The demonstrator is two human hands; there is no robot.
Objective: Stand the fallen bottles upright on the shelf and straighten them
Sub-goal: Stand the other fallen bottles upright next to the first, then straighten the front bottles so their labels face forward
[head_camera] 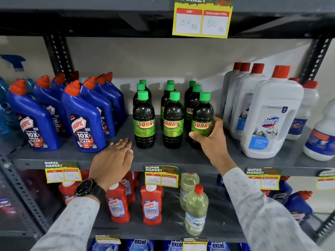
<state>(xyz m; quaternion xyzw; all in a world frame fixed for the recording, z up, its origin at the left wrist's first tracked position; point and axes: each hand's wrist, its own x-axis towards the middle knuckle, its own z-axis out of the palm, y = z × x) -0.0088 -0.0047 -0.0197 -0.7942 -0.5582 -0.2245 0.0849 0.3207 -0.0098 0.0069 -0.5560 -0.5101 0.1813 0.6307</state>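
Shelf (pixel 181 158); Sunny bottle (pixel 202 122) in right grip (pixel 208 140)

This is a shop, a supermarket aisle of cleaning goods. A grey metal shelf (pixel 172 160) on slotted uprights (pixel 58 53) carries many identical items in rows: blue toilet cleaner bottles (pixel 85 122), dark bottles with green caps (pixel 144 122) and white bleach bottles (pixel 270 115). Yellow price tags (pixel 161 176) printed "SUPER MARKET" hang along the shelf's front edge, with handwritten prices in boxes. A larger price card (pixel 202 17) on the shelf edge above shows an MRP and a discounted price in rupees.
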